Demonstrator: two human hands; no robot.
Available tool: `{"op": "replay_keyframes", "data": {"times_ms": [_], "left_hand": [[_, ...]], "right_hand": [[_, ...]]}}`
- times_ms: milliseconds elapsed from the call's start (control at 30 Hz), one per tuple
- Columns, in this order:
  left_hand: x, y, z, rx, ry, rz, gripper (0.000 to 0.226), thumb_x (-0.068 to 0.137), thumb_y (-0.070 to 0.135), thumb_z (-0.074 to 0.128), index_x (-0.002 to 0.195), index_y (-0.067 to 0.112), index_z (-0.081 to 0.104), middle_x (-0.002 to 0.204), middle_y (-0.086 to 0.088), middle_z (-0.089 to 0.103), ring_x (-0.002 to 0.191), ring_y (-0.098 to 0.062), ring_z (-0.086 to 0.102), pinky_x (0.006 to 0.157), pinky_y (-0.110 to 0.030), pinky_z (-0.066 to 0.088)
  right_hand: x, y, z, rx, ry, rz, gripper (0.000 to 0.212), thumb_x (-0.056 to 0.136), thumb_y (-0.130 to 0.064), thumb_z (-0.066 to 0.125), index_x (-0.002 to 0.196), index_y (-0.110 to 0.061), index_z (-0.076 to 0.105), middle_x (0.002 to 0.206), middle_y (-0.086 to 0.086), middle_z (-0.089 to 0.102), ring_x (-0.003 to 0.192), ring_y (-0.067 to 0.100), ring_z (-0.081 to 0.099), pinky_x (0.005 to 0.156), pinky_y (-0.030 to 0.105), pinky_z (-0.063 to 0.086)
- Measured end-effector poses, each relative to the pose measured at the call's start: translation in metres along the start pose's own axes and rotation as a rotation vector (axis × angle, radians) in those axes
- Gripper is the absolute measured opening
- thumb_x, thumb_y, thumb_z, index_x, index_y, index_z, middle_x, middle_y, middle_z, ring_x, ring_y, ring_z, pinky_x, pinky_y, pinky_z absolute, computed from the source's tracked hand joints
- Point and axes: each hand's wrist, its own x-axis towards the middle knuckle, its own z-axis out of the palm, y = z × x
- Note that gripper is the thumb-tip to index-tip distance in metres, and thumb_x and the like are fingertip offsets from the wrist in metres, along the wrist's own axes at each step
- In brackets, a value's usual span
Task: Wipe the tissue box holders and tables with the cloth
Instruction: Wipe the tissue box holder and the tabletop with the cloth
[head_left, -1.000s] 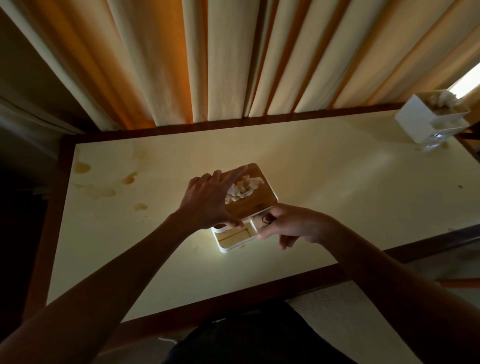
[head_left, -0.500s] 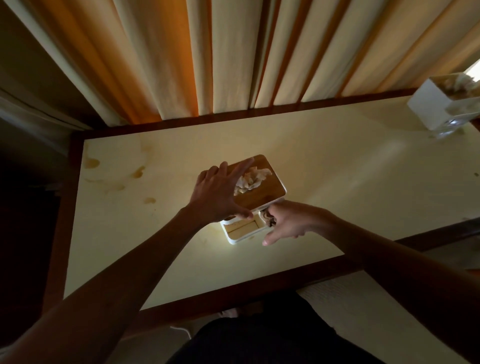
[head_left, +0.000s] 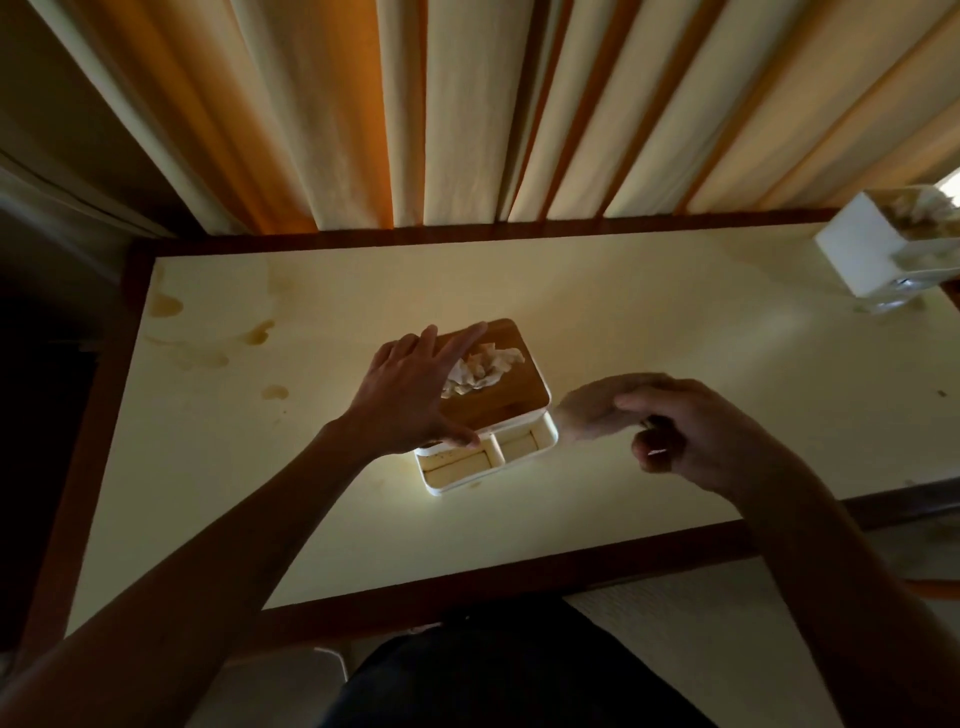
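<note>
A white tissue box holder (head_left: 521, 448) with a brown wooden lid and crumpled tissue (head_left: 483, 369) poking out stands mid-table. Two open compartments sit at its front. My left hand (head_left: 410, 400) presses flat on the lid's left part, fingers spread. My right hand (head_left: 691, 431) hovers just right of the holder, blurred by motion, and seems to pinch a small dark thing (head_left: 649, 423) between thumb and fingers. I see no cloth. The cream table (head_left: 675, 322) has a dark wooden rim.
Brown stains (head_left: 260, 332) mark the table's left part. A second white tissue box holder (head_left: 862, 249) stands at the far right corner. Striped curtains (head_left: 467, 104) hang right behind the table. My dark lap (head_left: 467, 675) is at the near edge.
My right hand has pulled out of the holder's right front compartment and moved away to the right. The left hand stays pressed on the lid.
</note>
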Motion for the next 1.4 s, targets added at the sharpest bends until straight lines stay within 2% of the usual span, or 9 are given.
{"op": "replay_keyframes", "data": {"times_ms": [267, 467, 567, 667, 867, 1000, 1100, 1267, 1400], "left_hand": [[-0.001, 0.007, -0.005, 0.004, -0.034, -0.036, 0.130, 0.054, 0.077, 0.075, 0.153, 0.041, -0.001, 0.147, -0.009, 0.037, 0.134, -0.030, 0.035, 0.112, -0.044, 0.028], [-0.004, 0.012, -0.010, -0.015, -0.074, -0.074, 0.129, 0.058, 0.070, 0.079, 0.154, 0.040, -0.002, 0.159, -0.011, 0.021, 0.144, -0.032, 0.022, 0.117, -0.042, 0.017], [-0.003, 0.014, -0.011, -0.008, -0.083, -0.082, 0.128, 0.059, 0.069, 0.079, 0.154, 0.041, -0.001, 0.159, -0.009, 0.020, 0.144, -0.031, 0.022, 0.118, -0.042, 0.016], [-0.003, 0.016, -0.011, -0.026, -0.080, -0.096, 0.127, 0.059, 0.066, 0.081, 0.154, 0.041, -0.001, 0.161, -0.009, 0.019, 0.146, -0.031, 0.018, 0.118, -0.042, 0.014], [-0.007, 0.024, -0.016, -0.088, -0.065, -0.109, 0.123, 0.061, 0.057, 0.085, 0.154, 0.038, 0.006, 0.159, -0.010, 0.022, 0.146, -0.030, 0.016, 0.117, -0.040, 0.013], [-0.011, 0.027, -0.017, -0.134, -0.040, -0.105, 0.117, 0.063, 0.051, 0.086, 0.153, 0.036, 0.011, 0.160, -0.009, 0.023, 0.146, -0.030, 0.015, 0.117, -0.040, 0.014], [-0.011, 0.025, -0.015, -0.139, -0.018, -0.106, 0.115, 0.063, 0.053, 0.086, 0.150, 0.039, 0.013, 0.158, -0.009, 0.027, 0.144, -0.030, 0.020, 0.115, -0.040, 0.017], [-0.010, 0.025, -0.015, -0.152, -0.004, -0.102, 0.116, 0.062, 0.049, 0.088, 0.152, 0.034, 0.017, 0.155, -0.010, 0.030, 0.139, -0.030, 0.024, 0.108, -0.032, 0.016], [-0.011, 0.020, -0.014, -0.171, -0.010, -0.083, 0.116, 0.056, 0.058, 0.084, 0.147, 0.041, 0.016, 0.156, -0.008, 0.029, 0.138, -0.024, 0.023, 0.105, -0.029, 0.015]], "right_hand": [[0.015, 0.034, 0.022, 0.705, 0.069, 0.340, 0.059, 0.077, -0.034, 0.076, 0.122, -0.001, 0.056, 0.114, 0.022, 0.058, 0.088, 0.028, 0.062, 0.050, 0.034, 0.060], [0.022, 0.049, 0.035, 0.697, -0.005, 0.204, 0.030, 0.071, -0.008, 0.071, 0.098, 0.002, 0.063, 0.095, 0.020, 0.062, 0.064, 0.019, 0.068, 0.049, 0.023, 0.058], [0.024, 0.051, 0.028, 0.786, 0.046, 0.189, 0.042, 0.056, -0.001, 0.084, 0.092, 0.002, 0.065, 0.089, 0.021, 0.066, 0.060, 0.022, 0.070, 0.047, 0.025, 0.058], [0.018, 0.055, 0.018, 0.817, 0.088, 0.177, 0.028, 0.084, -0.008, 0.068, 0.110, -0.001, 0.060, 0.109, 0.025, 0.065, 0.080, 0.031, 0.071, 0.054, 0.031, 0.061], [0.018, 0.074, 0.027, 0.243, 0.446, -0.396, 0.018, 0.097, -0.019, 0.066, 0.113, -0.015, 0.071, 0.103, 0.012, 0.076, 0.078, 0.026, 0.076, 0.066, 0.035, 0.063], [0.050, 0.112, 0.044, -0.619, 0.363, -1.028, 0.045, 0.085, -0.004, 0.072, 0.128, -0.002, 0.063, 0.127, 0.021, 0.066, 0.106, 0.025, 0.069, 0.086, 0.044, 0.060], [0.054, 0.129, 0.044, -0.943, 0.262, -1.040, 0.059, 0.072, 0.005, 0.080, 0.129, 0.003, 0.063, 0.141, 0.022, 0.055, 0.102, 0.029, 0.071, 0.080, 0.040, 0.062], [0.055, 0.118, 0.044, -1.227, 0.207, -1.001, 0.060, 0.079, -0.017, 0.079, 0.135, -0.009, 0.059, 0.136, 0.012, 0.062, 0.067, 0.028, 0.072, 0.048, 0.036, 0.057], [0.047, 0.076, 0.062, -1.514, 0.024, -0.657, 0.043, 0.092, -0.018, 0.061, 0.133, -0.025, 0.052, 0.126, -0.001, 0.064, 0.090, 0.033, 0.069, 0.068, 0.036, 0.049]]}}
